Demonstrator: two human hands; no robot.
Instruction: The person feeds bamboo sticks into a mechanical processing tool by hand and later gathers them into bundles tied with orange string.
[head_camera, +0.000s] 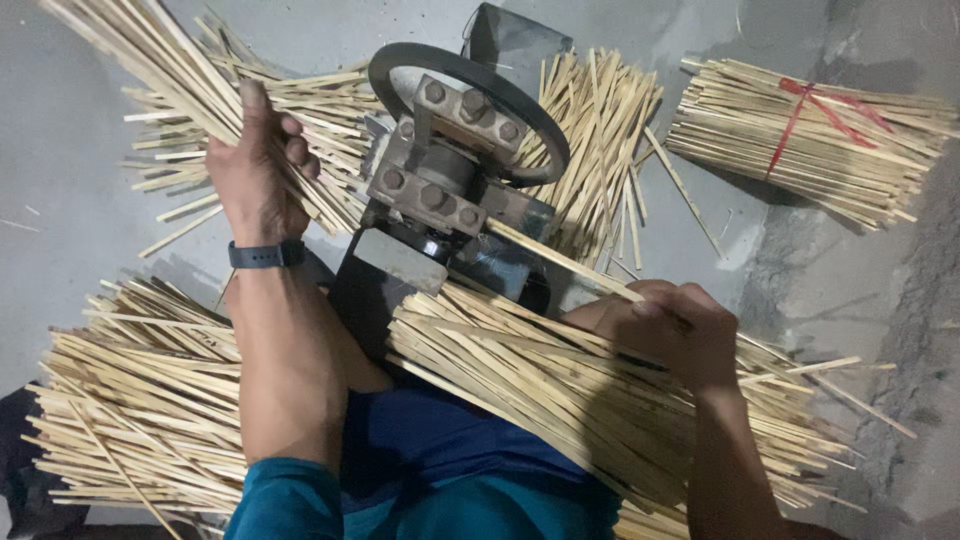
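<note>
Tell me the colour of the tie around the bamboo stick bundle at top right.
Red tie, clearest in the head view.

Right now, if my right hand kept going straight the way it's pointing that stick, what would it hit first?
Likely the metal machine: the right hand aims its stick up-left toward the bolted block below the black wheel, though depth is unclear.
</note>
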